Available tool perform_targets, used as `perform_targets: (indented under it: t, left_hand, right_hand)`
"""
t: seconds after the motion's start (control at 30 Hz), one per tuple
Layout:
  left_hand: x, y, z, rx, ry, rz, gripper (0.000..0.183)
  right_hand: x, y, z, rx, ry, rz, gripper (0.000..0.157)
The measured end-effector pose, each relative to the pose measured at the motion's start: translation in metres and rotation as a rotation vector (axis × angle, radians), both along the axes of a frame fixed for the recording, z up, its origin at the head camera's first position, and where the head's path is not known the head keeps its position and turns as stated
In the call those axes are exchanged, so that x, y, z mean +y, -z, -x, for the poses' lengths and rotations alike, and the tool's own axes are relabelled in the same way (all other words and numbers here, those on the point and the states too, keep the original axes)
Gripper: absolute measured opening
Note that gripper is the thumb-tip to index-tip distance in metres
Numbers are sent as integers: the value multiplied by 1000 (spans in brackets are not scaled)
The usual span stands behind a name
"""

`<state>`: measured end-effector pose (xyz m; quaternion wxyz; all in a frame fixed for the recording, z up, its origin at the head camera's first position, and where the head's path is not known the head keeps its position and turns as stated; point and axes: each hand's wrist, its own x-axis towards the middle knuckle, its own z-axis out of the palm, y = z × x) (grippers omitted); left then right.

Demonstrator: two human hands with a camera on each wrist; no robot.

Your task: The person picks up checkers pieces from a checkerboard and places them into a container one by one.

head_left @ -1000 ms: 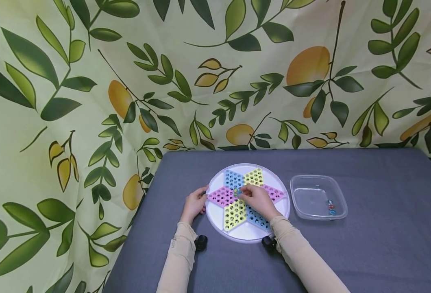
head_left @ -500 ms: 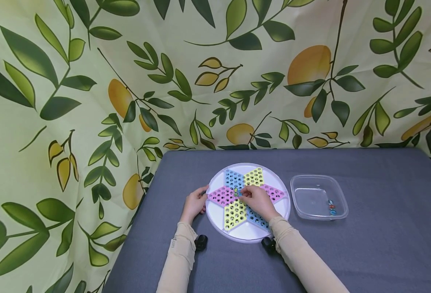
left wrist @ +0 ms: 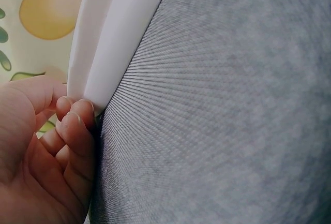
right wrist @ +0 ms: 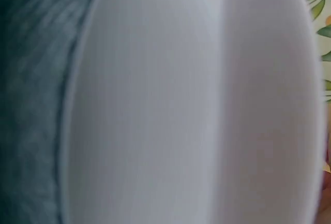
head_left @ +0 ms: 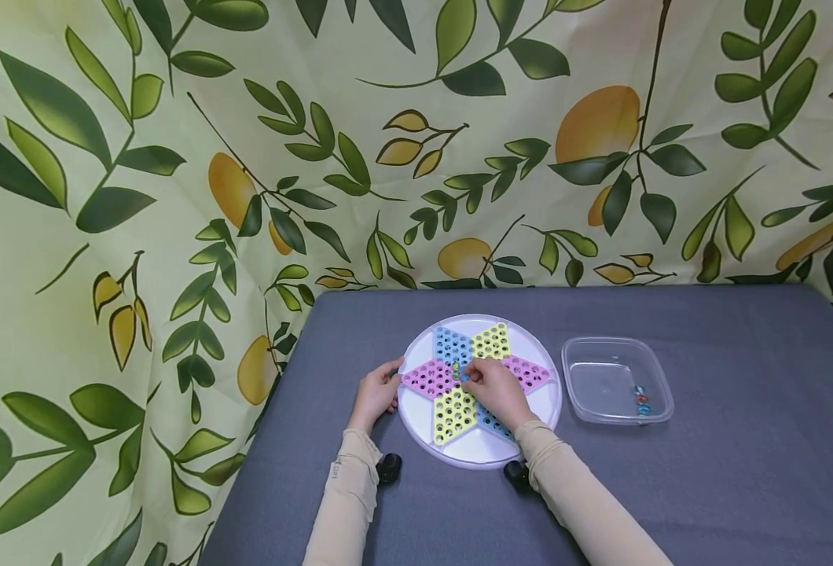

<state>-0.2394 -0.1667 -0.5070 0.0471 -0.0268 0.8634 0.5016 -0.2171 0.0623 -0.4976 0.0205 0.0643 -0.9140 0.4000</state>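
Note:
A round white Chinese checkers board (head_left: 416, 428) lies on the table, its star of blue, yellow and pink points full of holes. My left hand (head_left: 376, 397) grips the board's left rim; the left wrist view shows the fingers (left wrist: 77, 136) curled against the rim (left wrist: 111, 43). Over the middle of the star, my right hand (head_left: 497, 391) pinches a small bluish marble (head_left: 467, 373), partly covered by the fingertips. Just left of it, several green and yellowish marbles (head_left: 456, 368) sit in holes. Blurred board side (right wrist: 155, 105) fills the right wrist view, where the right fingers are mostly out of sight.
Right of the board stands a clear plastic container (head_left: 603, 385) with a few red and blue marbles (head_left: 642, 401) in its right part. A grey cloth (head_left: 756, 440) covers the table. Behind hangs a leaf-and-fruit patterned curtain (head_left: 360, 63).
My right wrist and forearm have shifted slightly left, while the fingertips stay at the board's centre. The left hand keeps its place on the rim.

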Motion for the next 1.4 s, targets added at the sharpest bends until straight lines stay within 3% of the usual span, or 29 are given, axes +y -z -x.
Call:
perform_targets:
  t: [0.67,1.4]
  left_hand:
    - [0,3,1,-10,-5,11,36]
    - [0,3,1,-15,-10,19,37]
  right_hand:
    - [0,1,-2,12,10,-26,15]
    - [11,-8,-6,-60,-1,106,22]
